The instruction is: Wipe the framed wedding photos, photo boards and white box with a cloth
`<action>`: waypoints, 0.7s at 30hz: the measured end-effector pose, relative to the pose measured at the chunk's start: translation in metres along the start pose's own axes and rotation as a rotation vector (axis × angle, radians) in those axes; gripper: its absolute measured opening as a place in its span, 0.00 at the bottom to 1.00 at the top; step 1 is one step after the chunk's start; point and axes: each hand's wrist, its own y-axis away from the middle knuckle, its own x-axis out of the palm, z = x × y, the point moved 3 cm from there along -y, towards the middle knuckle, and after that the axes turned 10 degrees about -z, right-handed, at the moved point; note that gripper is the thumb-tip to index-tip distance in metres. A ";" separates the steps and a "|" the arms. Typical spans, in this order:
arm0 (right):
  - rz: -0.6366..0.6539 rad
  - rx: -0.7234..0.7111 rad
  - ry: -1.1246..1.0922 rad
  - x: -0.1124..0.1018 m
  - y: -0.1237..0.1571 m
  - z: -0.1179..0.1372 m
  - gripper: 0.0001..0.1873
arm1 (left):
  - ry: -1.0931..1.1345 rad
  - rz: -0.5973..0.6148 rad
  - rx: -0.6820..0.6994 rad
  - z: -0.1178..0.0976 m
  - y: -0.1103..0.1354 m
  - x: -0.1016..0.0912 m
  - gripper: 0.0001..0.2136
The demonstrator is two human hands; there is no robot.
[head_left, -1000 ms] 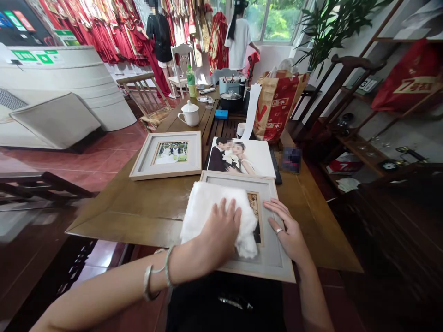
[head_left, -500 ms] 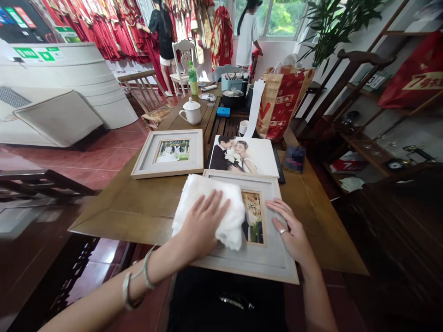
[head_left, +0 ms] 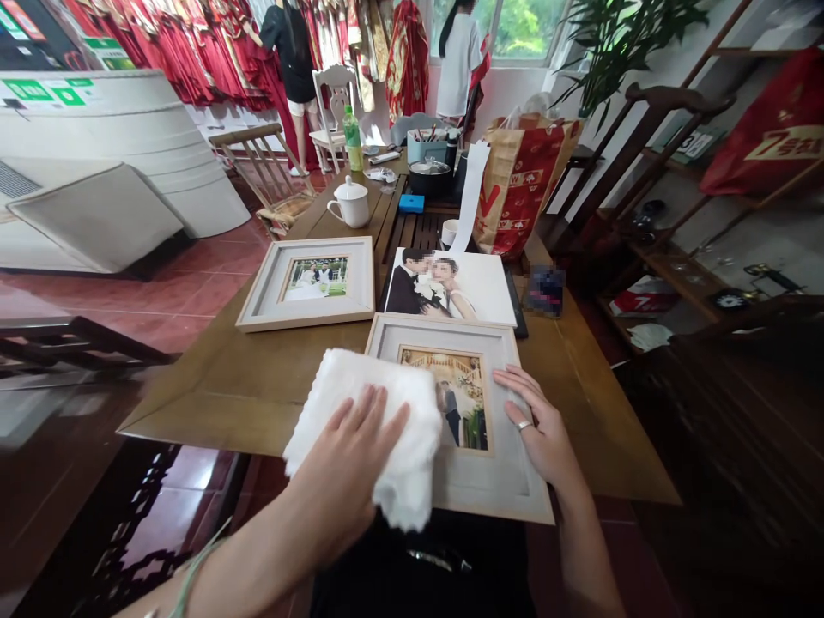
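My left hand (head_left: 344, 459) lies with its fingers spread over a fluffy white cloth (head_left: 412, 408), pressing it onto the left part of a picture frame (head_left: 495, 498). The cloth overhangs the frame's lower left edge. Within the frame's pale mat is a photo (head_left: 473, 386) of a couple, its lower left covered by the cloth. My right hand (head_left: 537, 425), a ring on one finger, rests open on the frame's right border. Just beyond lie a large print (head_left: 486, 283) of a couple in wedding clothes and, to its left, a second framed photo (head_left: 315, 279).
A lidded white mug (head_left: 352, 204), a blue box (head_left: 411, 203), a dark pot (head_left: 430, 178) and a green bottle (head_left: 353, 142) stand farther back on the wooden table (head_left: 212, 386). A paper bag (head_left: 515, 189) stands behind the print. Two people are by the hanging garments and window.
My left hand and the cloth have slid left and toward me, uncovering more of the framed photo. My right hand keeps its place on the frame. The view has shifted slightly.
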 end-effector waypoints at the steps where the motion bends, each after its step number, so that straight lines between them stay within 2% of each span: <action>1: -0.002 -0.004 -0.004 0.000 0.000 0.000 0.16 | 0.019 0.039 0.020 -0.003 0.013 0.002 0.47; 2: -0.005 -0.008 -0.008 0.000 0.000 0.000 0.16 | 0.040 0.058 0.046 -0.005 0.026 0.005 0.48; 5: -0.013 -0.012 -0.011 0.000 0.000 -0.001 0.16 | 0.107 0.003 0.122 -0.005 0.052 0.012 0.50; 8: -0.009 -0.020 -0.006 0.000 0.000 -0.001 0.16 | 0.136 -0.064 0.137 -0.001 0.053 0.018 0.51; 10: -0.001 -0.027 -0.002 0.000 0.000 -0.001 0.17 | 0.130 -0.110 0.113 0.002 0.039 0.021 0.50; 14: 0.014 -0.040 0.003 0.000 0.000 -0.001 0.17 | 0.110 -0.236 0.055 0.013 -0.008 0.020 0.46; 21: 0.019 -0.041 -0.009 0.000 0.000 0.000 0.18 | 0.039 -0.497 -0.035 0.041 -0.082 0.002 0.45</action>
